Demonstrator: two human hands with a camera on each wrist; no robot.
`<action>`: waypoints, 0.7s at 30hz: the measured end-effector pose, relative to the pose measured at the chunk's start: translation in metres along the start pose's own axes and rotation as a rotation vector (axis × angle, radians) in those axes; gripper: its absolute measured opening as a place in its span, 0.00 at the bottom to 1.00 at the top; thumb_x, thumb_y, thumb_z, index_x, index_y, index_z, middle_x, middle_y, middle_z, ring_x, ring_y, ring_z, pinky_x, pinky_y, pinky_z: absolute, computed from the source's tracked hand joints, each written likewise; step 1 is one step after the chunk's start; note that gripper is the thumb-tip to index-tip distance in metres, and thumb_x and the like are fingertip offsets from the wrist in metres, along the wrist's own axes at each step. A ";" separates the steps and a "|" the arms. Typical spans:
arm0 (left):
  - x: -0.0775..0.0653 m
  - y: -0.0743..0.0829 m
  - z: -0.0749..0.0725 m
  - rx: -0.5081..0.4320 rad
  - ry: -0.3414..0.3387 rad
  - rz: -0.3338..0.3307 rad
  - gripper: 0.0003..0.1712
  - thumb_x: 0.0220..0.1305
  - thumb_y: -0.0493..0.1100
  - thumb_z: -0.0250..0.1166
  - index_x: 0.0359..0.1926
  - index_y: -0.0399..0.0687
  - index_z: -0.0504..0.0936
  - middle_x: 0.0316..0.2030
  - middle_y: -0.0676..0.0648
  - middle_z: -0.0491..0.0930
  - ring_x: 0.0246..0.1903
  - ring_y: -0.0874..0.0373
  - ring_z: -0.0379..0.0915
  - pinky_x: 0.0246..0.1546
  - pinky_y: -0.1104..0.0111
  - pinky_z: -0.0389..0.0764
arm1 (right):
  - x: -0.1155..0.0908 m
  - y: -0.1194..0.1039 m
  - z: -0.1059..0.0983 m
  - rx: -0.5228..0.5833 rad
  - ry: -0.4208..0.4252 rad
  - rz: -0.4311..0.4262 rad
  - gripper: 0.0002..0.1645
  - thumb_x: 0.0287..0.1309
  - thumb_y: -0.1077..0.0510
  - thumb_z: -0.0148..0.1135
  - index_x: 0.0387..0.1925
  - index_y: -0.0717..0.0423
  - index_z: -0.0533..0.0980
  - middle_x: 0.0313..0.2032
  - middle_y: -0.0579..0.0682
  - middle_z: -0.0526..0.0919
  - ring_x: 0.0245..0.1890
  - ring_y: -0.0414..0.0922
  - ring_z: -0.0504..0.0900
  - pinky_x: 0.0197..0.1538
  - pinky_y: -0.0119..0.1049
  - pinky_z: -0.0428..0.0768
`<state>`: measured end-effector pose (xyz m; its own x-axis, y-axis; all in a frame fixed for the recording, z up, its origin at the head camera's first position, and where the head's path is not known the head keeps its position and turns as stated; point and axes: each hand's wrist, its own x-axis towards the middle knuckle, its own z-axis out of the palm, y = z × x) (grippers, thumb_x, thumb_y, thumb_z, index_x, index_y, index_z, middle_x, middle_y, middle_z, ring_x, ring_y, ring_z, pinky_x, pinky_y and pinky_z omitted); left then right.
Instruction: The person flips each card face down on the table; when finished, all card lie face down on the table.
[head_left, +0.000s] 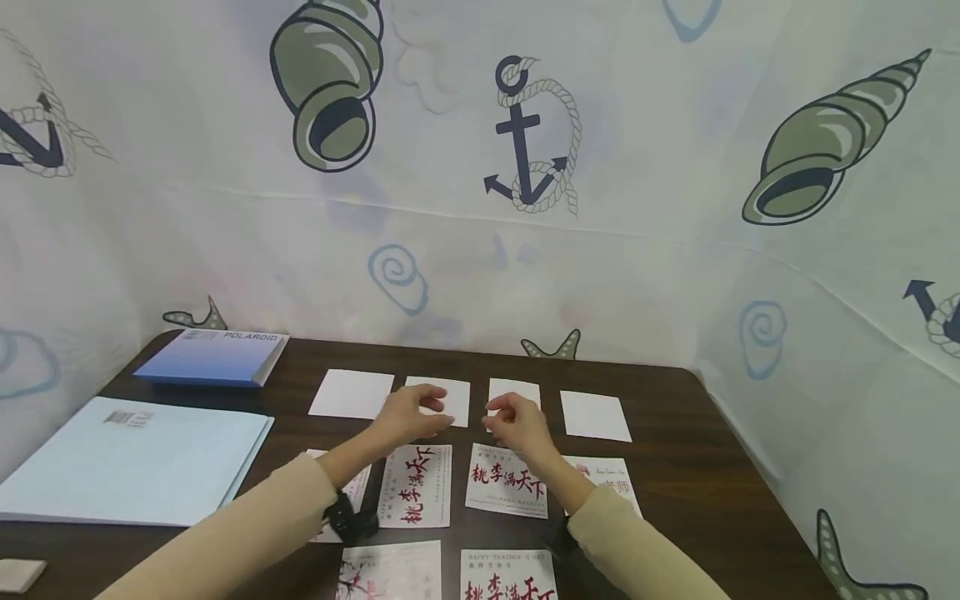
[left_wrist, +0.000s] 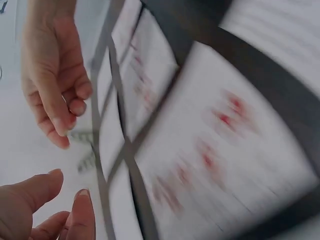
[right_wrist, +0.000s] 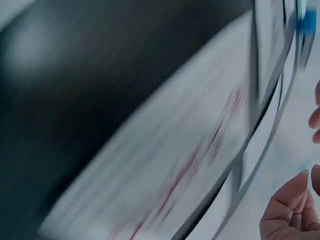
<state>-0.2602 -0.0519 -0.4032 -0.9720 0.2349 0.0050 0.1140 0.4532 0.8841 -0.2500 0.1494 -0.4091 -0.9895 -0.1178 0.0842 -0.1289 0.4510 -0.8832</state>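
Along the far edge of the surface [head_left: 697,467], four plain white cards [head_left: 596,415] lie in a row, slightly apart; closer to the near edge come printed cards [head_left: 415,492], four in a middle row and two in front, those two cut off by the frame. Layout looks well along: at least ten cards down flat, rows fairly neat; can't tell whether any are left to place. Left hand [head_left: 411,414] and right hand [head_left: 521,423] hang over the second and third white cards, fingers loosely curved, thumbs apart from them, nothing pinched. White cards look blank; printed ones mostly carry red characters, one turned sideways, near-left one has a blossom branch. Wrist views too blurred to read. Light-blue folder [head_left: 142,467] by the left edge, blue POLAROID item [head_left: 217,354] at the far left corner
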 end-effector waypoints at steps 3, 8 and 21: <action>-0.029 -0.024 -0.034 0.097 0.029 -0.048 0.30 0.54 0.40 0.69 0.56 0.33 0.73 0.44 0.38 0.80 0.36 0.53 0.81 0.34 0.66 0.82 | -0.003 -0.018 0.037 -0.015 -0.101 -0.047 0.13 0.53 0.65 0.64 0.41 0.68 0.76 0.24 0.49 0.75 0.20 0.37 0.73 0.25 0.30 0.78; -0.069 -0.053 -0.074 0.297 0.095 -0.109 0.31 0.50 0.42 0.72 0.54 0.33 0.75 0.40 0.41 0.81 0.37 0.52 0.77 0.34 0.62 0.80 | -0.006 -0.036 0.086 -0.078 -0.202 -0.092 0.12 0.51 0.65 0.67 0.38 0.65 0.78 0.21 0.44 0.73 0.19 0.35 0.69 0.22 0.24 0.68; -0.095 -0.080 -0.093 0.506 0.137 -0.109 0.31 0.41 0.37 0.76 0.47 0.27 0.76 0.31 0.45 0.74 0.30 0.55 0.67 0.30 0.64 0.73 | -0.003 -0.053 0.141 -0.528 -0.232 -0.100 0.17 0.40 0.54 0.76 0.31 0.52 0.76 0.20 0.40 0.72 0.20 0.36 0.68 0.24 0.28 0.62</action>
<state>-0.1958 -0.1905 -0.4306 -0.9978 0.0647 0.0165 0.0631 0.8344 0.5476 -0.2314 0.0007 -0.4278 -0.9381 -0.3465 -0.0008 -0.2953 0.8005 -0.5216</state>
